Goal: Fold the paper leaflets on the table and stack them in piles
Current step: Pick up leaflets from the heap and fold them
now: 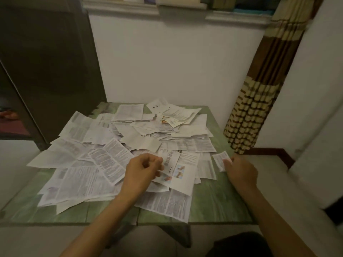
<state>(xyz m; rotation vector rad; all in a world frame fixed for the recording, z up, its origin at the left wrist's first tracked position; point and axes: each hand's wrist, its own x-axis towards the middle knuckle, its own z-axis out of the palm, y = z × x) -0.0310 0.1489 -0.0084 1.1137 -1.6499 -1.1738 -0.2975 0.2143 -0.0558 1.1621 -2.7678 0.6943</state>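
Observation:
Several unfolded printed paper leaflets [115,143] lie scattered in an overlapping heap over most of the green table [213,201]. My left hand [143,169] hovers over the near middle of the heap with its fingers curled, above a leaflet with coloured pictures [182,175]; whether it pinches a sheet is unclear. My right hand [241,171] is at the table's right edge, and its fingertips hold a small folded leaflet [220,160] down on the table there.
A dark cabinet [46,62] stands at the back left against the table. A striped brown and cream curtain [259,101] hangs at the right. A white wall lies behind the table. A strip of bare green tabletop shows along the near edge.

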